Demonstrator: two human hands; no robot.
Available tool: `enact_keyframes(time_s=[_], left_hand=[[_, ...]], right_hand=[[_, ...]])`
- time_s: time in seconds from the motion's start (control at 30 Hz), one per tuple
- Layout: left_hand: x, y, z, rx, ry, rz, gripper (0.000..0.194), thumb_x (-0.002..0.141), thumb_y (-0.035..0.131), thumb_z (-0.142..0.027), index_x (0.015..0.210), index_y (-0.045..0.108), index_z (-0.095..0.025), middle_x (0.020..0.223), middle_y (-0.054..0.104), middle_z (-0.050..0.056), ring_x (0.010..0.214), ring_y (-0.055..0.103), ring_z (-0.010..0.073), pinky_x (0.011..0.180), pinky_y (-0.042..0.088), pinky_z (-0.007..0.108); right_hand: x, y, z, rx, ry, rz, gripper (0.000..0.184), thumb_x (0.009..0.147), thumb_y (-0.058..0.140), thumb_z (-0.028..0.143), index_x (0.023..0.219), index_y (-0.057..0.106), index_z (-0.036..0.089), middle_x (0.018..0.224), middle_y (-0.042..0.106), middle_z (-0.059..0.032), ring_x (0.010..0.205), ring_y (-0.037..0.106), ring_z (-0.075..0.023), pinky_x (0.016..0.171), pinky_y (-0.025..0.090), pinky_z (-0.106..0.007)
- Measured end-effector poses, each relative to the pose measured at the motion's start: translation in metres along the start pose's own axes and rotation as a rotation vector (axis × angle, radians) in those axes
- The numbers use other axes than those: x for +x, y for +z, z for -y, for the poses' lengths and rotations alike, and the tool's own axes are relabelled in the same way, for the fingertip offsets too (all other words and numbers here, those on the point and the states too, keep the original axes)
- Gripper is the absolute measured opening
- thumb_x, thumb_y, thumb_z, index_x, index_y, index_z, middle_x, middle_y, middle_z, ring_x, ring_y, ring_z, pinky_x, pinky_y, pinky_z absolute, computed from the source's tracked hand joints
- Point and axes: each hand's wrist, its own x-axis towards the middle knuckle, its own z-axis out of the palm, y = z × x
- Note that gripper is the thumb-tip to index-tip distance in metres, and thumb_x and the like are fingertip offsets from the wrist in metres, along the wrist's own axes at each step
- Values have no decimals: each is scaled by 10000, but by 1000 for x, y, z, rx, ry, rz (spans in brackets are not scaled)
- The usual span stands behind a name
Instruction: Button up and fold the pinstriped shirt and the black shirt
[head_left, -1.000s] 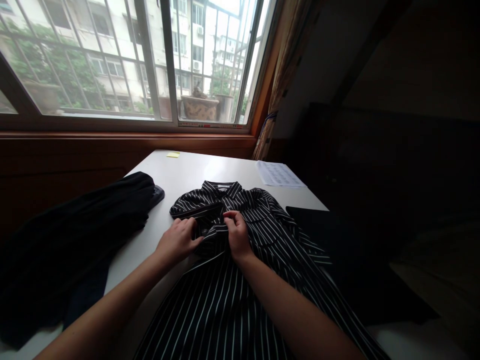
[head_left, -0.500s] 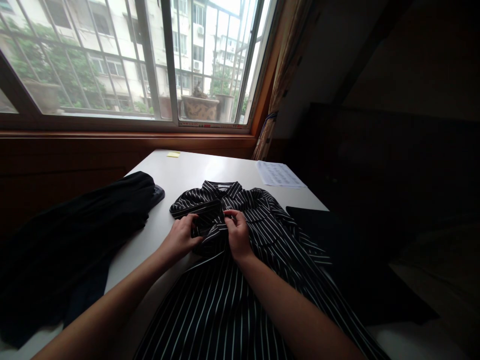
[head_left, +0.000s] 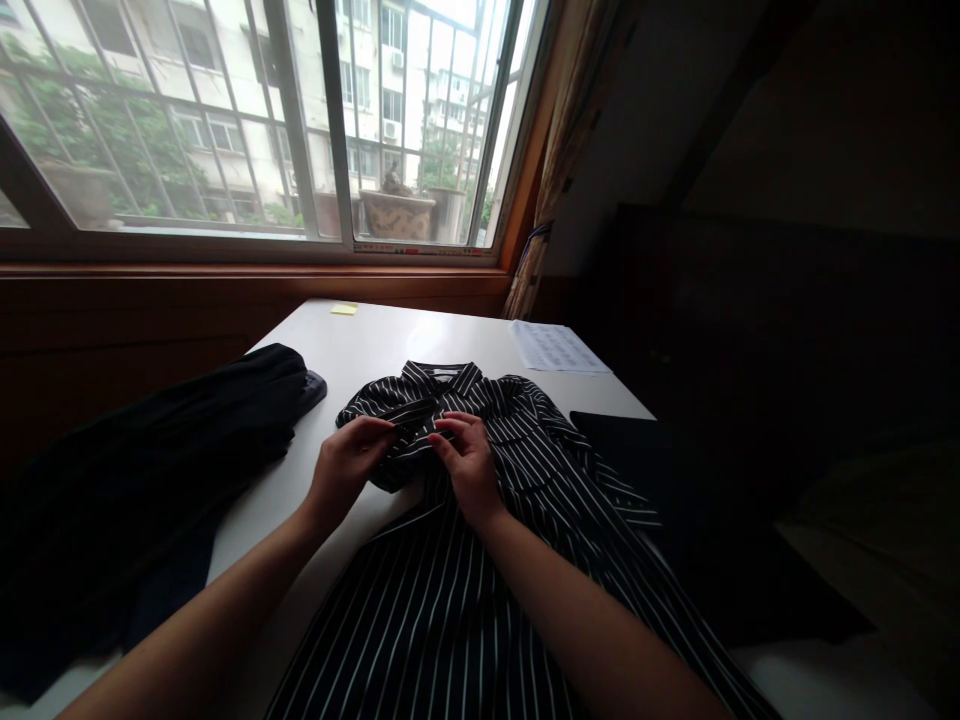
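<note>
A black garment with white stripes and a shirt collar (head_left: 442, 600) lies spread on the white table (head_left: 420, 335), its collar toward the window. One sleeve (head_left: 412, 455) is folded across the upper left front. My left hand (head_left: 345, 465) pinches the edge of that sleeve near its cuff, thumb and fingers together. My right hand (head_left: 465, 460) is closed on the sleeve's other side at the chest, fingertips on the fabric. What exactly lies between the right fingertips is too small to make out.
Dark clothing (head_left: 165, 480) is heaped on the table's left side. Another dark cloth (head_left: 705, 530) lies to the right. Printed sheets (head_left: 559, 347) and a yellow sticky note (head_left: 344, 309) lie toward the back. Beyond the table is a barred window (head_left: 247, 120) beside a tied curtain (head_left: 536, 265).
My left hand has gone from reaching at the sleeve opening to pinching its edge, slightly higher. My right hand has shifted a little left. The sleeve fabric has been drawn up, baring some table.
</note>
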Motion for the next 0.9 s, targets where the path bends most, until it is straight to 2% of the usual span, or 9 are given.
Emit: enact_keyframes(time_s=[0.13, 0.2, 0.33, 0.47, 0.6, 0.73, 0.8, 0.9], left_hand=[[-2, -1, -6, 47, 122, -36, 126, 839, 732, -314, 926, 750, -225, 914, 719, 41, 840, 675, 215, 759, 540, 325], [-2, -1, -9, 91, 185, -40, 94, 854, 716, -292, 918, 753, -234, 905, 702, 38, 822, 656, 205, 734, 527, 316], [-4, 0, -12, 129, 235, -39, 70, 851, 718, -265, 907, 756, -248, 896, 696, 32, 810, 633, 202, 725, 504, 311], [-4, 1, -10, 145, 223, -55, 84, 851, 723, -266, 927, 756, -257, 889, 704, 30, 807, 637, 209, 712, 500, 310], [-4, -2, -3, 263, 357, -42, 113, 897, 668, -257, 955, 762, -285, 937, 697, 43, 838, 636, 213, 747, 507, 333], [-7, -7, 4, 400, 518, 100, 202, 921, 630, -230, 1029, 771, -328, 950, 716, 53, 883, 612, 229, 824, 500, 369], [-9, -9, 5, 422, 542, 188, 232, 925, 623, -220, 1069, 764, -335, 982, 728, 59, 891, 604, 236, 839, 498, 380], [-9, -11, 4, 417, 541, 255, 225, 930, 617, -218, 1062, 762, -328, 1013, 736, 65, 915, 607, 244, 872, 491, 402]], right_hand=[[-4, 1, 6, 31, -9, 114, 259, 834, 719, 297, 1093, 720, 309, 1298, 532, -56, 1168, 561, -246, 955, 524, -390], [-5, 1, 7, 14, -33, 140, 255, 832, 696, 251, 1080, 719, 307, 1246, 560, -56, 1157, 564, -246, 957, 522, -393], [-4, 1, 8, -52, -73, 124, 188, 834, 663, 226, 1003, 714, 291, 1084, 621, -44, 1085, 583, -242, 1000, 475, -412], [-2, 0, 5, -95, -79, 84, 171, 860, 612, 222, 992, 706, 276, 1045, 640, -42, 1055, 587, -241, 993, 456, -410], [-1, 0, 1, -130, -78, 70, 168, 867, 609, 215, 968, 721, 288, 1027, 645, -41, 1037, 588, -248, 991, 449, -420], [-1, 1, 1, -137, -74, 66, 121, 896, 632, 279, 943, 742, 300, 1002, 645, -42, 1011, 590, -247, 972, 448, -416], [-2, 0, 2, -140, -58, 35, 104, 896, 651, 317, 926, 748, 299, 984, 643, -44, 1005, 583, -249, 970, 442, -417], [-2, 0, 4, -88, -15, 15, 94, 880, 675, 340, 883, 753, 288, 979, 635, -42, 999, 582, -243, 971, 442, -409]])
